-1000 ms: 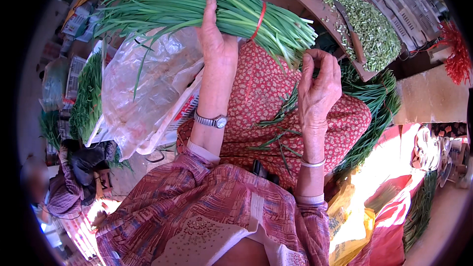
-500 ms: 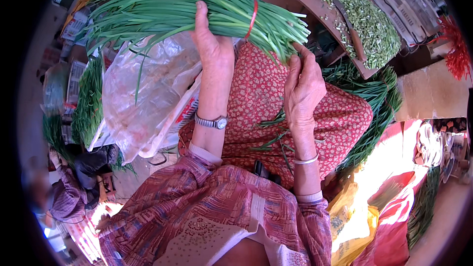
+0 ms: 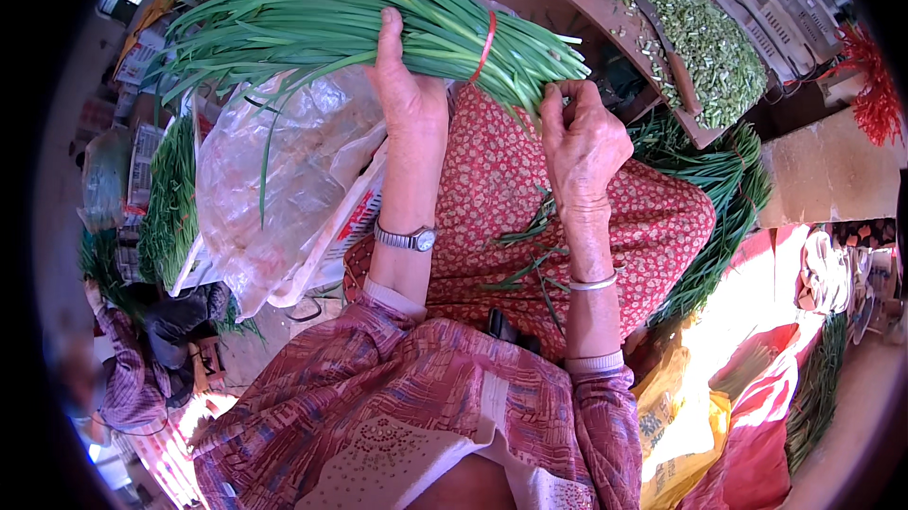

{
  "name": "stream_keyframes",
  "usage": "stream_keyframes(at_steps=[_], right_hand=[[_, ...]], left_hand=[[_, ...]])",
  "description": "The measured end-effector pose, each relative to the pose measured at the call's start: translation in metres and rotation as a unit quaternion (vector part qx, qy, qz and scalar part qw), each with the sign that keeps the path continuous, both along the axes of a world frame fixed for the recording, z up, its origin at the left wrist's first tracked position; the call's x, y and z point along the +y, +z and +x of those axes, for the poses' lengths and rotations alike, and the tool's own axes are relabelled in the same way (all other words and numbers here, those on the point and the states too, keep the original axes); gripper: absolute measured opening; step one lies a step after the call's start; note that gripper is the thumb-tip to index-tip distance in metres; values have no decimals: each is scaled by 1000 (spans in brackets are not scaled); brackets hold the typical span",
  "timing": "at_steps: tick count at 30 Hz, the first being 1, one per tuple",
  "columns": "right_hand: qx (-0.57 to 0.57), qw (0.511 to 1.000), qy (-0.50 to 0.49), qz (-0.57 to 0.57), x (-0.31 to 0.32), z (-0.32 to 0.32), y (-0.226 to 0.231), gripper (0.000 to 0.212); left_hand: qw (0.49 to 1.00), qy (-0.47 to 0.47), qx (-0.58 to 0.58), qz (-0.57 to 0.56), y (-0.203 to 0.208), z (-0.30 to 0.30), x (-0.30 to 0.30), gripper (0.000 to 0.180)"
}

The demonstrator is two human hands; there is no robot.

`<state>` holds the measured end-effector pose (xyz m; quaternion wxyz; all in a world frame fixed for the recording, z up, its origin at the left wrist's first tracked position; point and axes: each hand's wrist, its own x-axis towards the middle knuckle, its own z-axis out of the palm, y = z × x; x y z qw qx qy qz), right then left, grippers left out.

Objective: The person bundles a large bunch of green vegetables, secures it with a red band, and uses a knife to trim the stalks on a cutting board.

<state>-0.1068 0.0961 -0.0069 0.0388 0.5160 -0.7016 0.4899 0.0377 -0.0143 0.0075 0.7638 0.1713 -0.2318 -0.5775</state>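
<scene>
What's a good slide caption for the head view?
Left hand holding a bunch of long green stalks tied with a red band, right hand at its pale ends.

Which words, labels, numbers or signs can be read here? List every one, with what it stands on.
None can be quoted reliably.
Yellow bag: dark print, too creased and small to read.
White panel beside the clear plastic bag: red marks, partly covered, unreadable.
Wristwatch: dial too small to read.
Held green bunch and red band: no lettering visible.
</scene>
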Motion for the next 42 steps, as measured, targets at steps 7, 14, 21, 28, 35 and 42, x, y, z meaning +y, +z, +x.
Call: stream_keyframes(at_steps=[7, 14, 21, 28, 35, 42], right_hand=[[126, 974, -105, 155, 45, -76, -34, 11], [72, 994, 71, 45, 39, -38, 21, 12], [53, 995, 79, -42, 12, 5, 20, 10], [-13, 996, 90, 11, 10, 6, 17, 10], [39, 993, 105, 34, 6, 3, 23, 9], [145, 988, 58, 15, 6, -6, 7, 14]], left_hand=[[998, 46, 37, 27, 9, 32, -10, 49], [997, 14, 69, 24, 13, 30, -1, 45], [998, -2, 58, 4, 17, 13, 4, 47], [998, -16, 59, 6, 10, 16, 4, 49], [997, -32, 69, 18, 6, 23, 1, 49], [999, 6, 41, 22, 10, 23, -1, 47]])
